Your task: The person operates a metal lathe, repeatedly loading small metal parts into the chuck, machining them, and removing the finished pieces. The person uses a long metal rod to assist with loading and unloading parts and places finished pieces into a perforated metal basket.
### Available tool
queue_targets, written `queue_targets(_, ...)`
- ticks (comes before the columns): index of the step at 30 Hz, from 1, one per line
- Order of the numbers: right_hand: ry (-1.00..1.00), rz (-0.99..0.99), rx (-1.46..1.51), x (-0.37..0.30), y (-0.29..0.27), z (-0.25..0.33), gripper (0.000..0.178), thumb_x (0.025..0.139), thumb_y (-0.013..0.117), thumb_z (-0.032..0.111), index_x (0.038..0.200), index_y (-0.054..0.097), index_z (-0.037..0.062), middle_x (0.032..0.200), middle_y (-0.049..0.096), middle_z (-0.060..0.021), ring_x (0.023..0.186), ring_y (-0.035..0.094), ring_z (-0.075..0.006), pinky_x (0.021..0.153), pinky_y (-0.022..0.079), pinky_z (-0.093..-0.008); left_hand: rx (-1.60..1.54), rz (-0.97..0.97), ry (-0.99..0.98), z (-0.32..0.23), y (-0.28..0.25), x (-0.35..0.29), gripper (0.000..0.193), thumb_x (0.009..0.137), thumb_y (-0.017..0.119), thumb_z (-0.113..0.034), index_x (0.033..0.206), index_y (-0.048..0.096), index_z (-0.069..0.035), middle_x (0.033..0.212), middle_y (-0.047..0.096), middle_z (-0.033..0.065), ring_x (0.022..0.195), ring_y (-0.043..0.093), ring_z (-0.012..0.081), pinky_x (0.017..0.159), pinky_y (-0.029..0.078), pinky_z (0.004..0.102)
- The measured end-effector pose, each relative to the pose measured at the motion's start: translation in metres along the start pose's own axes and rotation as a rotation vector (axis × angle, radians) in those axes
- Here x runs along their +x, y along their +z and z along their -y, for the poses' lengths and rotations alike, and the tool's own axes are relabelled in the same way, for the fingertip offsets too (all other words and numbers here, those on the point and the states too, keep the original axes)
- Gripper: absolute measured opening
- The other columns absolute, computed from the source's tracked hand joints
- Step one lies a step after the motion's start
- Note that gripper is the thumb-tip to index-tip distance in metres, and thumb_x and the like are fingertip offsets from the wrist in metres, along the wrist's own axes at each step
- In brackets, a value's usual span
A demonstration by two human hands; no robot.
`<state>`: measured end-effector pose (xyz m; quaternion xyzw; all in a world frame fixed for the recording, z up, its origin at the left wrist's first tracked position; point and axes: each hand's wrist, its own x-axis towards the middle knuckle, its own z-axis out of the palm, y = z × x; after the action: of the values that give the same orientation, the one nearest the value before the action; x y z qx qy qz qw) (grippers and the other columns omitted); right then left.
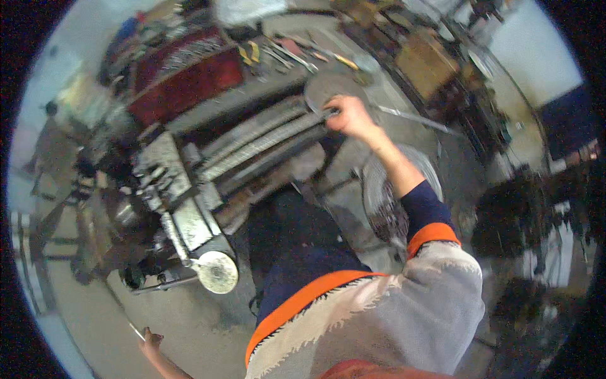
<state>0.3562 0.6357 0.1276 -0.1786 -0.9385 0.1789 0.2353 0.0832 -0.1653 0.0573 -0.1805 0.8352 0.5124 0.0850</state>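
Note:
My right hand [349, 118] is closed at the near edge of a grey round disc [331, 87], at the end of a lathe-like machine. Its fingers curl around a small dark part, perhaps a handle, that they mostly hide. The machine's long metal rails [265, 139] run leftward from there to a block-shaped carriage [165, 174]. On the carriage's near side is a pale round wheel [218, 272]. Low at the left, my left hand [151, 342] is closed around a thin light rod [134, 329] slanting up and left.
Behind the rails stands a dark red metal box [186, 79] full of small metal pieces. Yellow-handled pliers [250, 53], wrenches [281, 57] and other tools lie beside it. A coil-like round grey bundle [388, 192] sits under my right forearm. Dark machinery [435, 69] lines the right.

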Motion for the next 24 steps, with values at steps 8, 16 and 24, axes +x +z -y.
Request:
queue_targets(8, 0.767, 0.296, -0.346, -0.247, -0.018, -0.111, 0.025, 0.056, 0.063, 0.021, 0.076, 0.068, 0.0069, 0.077, 0.063, -0.0175, 0.077, 0.060, -0.0341, 0.072, 0.049, -0.0405, -0.427, 0.271, -0.176, 0.027, -0.029, 0.056, 0.037, 0.076, 0.068, -0.020, 0.106, 0.056, -0.002, 0.056, 0.038, -0.0006, 0.048, 0.037, 0.0145, 0.057, 0.039, 0.0380)
queue_targets(16, 0.309, 0.536, -0.399, -0.258, 0.009, -0.098, 0.029, 0.051, 0.065, 0.020, 0.077, 0.065, 0.0065, 0.090, 0.058, -0.0105, 0.091, 0.054, -0.0297, 0.079, 0.045, -0.0380, -0.200, 0.105, -0.162, 0.015, 0.000, 0.040, 0.032, 0.077, 0.065, -0.024, 0.100, 0.051, -0.007, 0.065, 0.038, 0.0043, 0.060, 0.042, 0.0189, 0.066, 0.040, 0.0403)
queue_targets(24, 0.228, 0.583, -0.419, -0.264, 0.025, -0.123, 0.032, 0.051, 0.067, 0.023, 0.080, 0.065, 0.0076, 0.100, 0.056, -0.0067, 0.100, 0.049, -0.0263, 0.083, 0.041, -0.0387, -0.240, 0.092, -0.150, 0.049, -0.041, 0.073, 0.035, 0.077, 0.066, -0.022, 0.107, 0.053, -0.008, 0.068, 0.048, 0.0082, 0.061, 0.049, 0.0207, 0.059, 0.044, 0.0410)
